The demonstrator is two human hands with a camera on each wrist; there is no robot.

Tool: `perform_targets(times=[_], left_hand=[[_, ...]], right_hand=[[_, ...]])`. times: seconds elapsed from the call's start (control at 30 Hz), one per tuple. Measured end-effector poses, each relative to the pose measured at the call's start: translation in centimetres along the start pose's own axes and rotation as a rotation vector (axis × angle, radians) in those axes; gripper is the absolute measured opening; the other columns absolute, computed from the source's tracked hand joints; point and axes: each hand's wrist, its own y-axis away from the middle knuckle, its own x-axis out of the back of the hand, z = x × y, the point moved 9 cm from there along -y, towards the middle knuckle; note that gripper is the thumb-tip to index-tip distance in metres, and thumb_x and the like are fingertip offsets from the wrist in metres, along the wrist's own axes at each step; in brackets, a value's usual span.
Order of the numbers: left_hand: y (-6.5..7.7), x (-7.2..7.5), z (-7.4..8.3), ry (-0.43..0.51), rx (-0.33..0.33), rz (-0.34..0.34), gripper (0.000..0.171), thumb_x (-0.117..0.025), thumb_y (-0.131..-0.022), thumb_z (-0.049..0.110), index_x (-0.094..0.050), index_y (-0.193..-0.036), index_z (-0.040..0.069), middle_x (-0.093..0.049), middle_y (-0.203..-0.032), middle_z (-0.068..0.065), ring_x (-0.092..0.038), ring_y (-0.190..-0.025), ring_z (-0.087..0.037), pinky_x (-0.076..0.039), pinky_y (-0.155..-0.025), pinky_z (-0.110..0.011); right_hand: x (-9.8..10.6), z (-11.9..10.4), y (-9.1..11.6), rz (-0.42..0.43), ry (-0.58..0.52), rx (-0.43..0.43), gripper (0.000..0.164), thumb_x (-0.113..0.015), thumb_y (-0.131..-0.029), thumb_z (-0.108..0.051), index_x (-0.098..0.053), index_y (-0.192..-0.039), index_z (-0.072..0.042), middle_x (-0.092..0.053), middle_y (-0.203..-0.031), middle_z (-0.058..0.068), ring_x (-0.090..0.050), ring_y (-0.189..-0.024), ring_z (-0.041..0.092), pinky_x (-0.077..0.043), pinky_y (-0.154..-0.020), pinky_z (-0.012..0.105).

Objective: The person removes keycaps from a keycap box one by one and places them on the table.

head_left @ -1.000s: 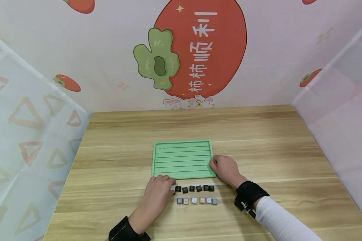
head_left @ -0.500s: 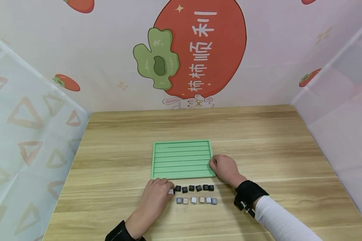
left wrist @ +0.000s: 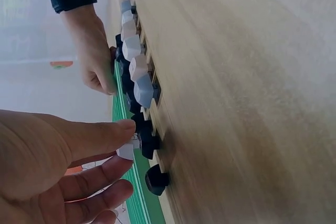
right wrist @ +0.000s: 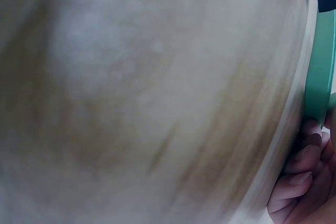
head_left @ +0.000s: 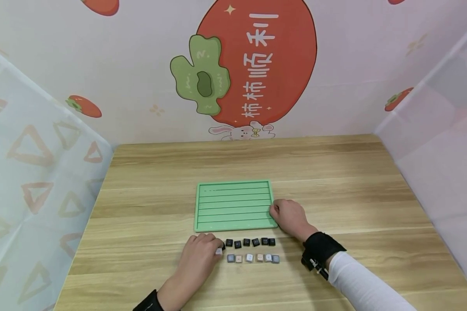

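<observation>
My left hand (head_left: 200, 255) pinches a white keycap (left wrist: 125, 151) between thumb and forefinger, just left of the rows of keycaps. Black keycaps (head_left: 247, 242) form a loose row, the leftmost ones partly hidden by the left hand. A second row of grey, beige and white keycaps (head_left: 249, 258) lies closer to me. Behind both rows lies a flat green tray (head_left: 234, 206) with ridges across it. At the tray's right edge, my right hand (head_left: 290, 217) grips the rim with curled fingers; the right wrist view shows the fingers (right wrist: 300, 179) bent beside the tray.
The wooden table (head_left: 148, 185) carries the tray and keycaps. A printed cloth backdrop (head_left: 342, 77) rises at the far edge, with more hanging cloth (head_left: 43, 181) along the left and right sides.
My left hand has drawn slightly toward me and to the left with the white keycap, away from the tray's front edge. The right hand keeps its place on the tray.
</observation>
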Motion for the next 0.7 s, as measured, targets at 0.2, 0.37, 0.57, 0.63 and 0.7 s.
perform_targets(times=[0.2, 0.37, 0.57, 0.63, 0.7], left_hand=[[0.4, -0.3, 0.2, 0.014, -0.008, -0.023, 0.018, -0.078, -0.067, 0.022, -0.072, -0.083, 0.017, -0.065, -0.080, 0.005, -0.056, -0.074, -0.013, -0.039, -0.063, -0.029], [0.7, -0.8, 0.2, 0.006, -0.011, -0.034, 0.020, -0.078, -0.066, 0.023, -0.072, -0.084, 0.018, -0.066, -0.079, 0.005, -0.055, -0.073, -0.012, -0.038, -0.062, -0.028], [0.8, -1.3, 0.3, -0.026, -0.021, -0.041, 0.021, -0.079, -0.065, 0.025, -0.072, -0.083, 0.018, -0.066, -0.078, 0.005, -0.054, -0.071, -0.012, -0.037, -0.061, -0.028], [0.8, -1.5, 0.3, -0.033, -0.018, -0.046, 0.021, -0.079, -0.065, 0.025, -0.072, -0.083, 0.018, -0.065, -0.078, 0.005, -0.055, -0.072, -0.012, -0.037, -0.062, -0.029], [0.7, -1.6, 0.3, -0.035, -0.014, -0.049, 0.020, -0.079, -0.066, 0.025, -0.072, -0.083, 0.017, -0.065, -0.079, 0.005, -0.055, -0.072, -0.013, -0.038, -0.062, -0.029]], right_hand=[[-0.1, 0.1, 0.0, 0.005, 0.000, 0.000, 0.039, -0.047, -0.090, -0.023, -0.038, -0.053, -0.016, -0.028, -0.049, -0.006, -0.032, -0.045, 0.012, -0.027, -0.045, 0.028], [-0.2, 0.1, 0.0, 0.004, 0.005, -0.004, 0.039, -0.047, -0.090, -0.024, -0.038, -0.053, -0.016, -0.028, -0.049, -0.006, -0.032, -0.045, 0.012, -0.026, -0.045, 0.028], [-0.1, 0.1, 0.0, -0.001, -0.005, -0.005, 0.039, -0.047, -0.090, -0.023, -0.038, -0.053, -0.017, -0.028, -0.049, -0.006, -0.031, -0.045, 0.012, -0.025, -0.045, 0.028], [-0.1, 0.1, 0.0, -0.004, -0.005, -0.007, 0.038, -0.047, -0.090, -0.023, -0.038, -0.053, -0.017, -0.028, -0.049, -0.006, -0.031, -0.045, 0.012, -0.025, -0.045, 0.027], [-0.1, 0.1, 0.0, -0.003, -0.002, -0.008, 0.038, -0.046, -0.090, -0.024, -0.038, -0.053, -0.017, -0.028, -0.049, -0.006, -0.031, -0.045, 0.012, -0.026, -0.045, 0.027]])
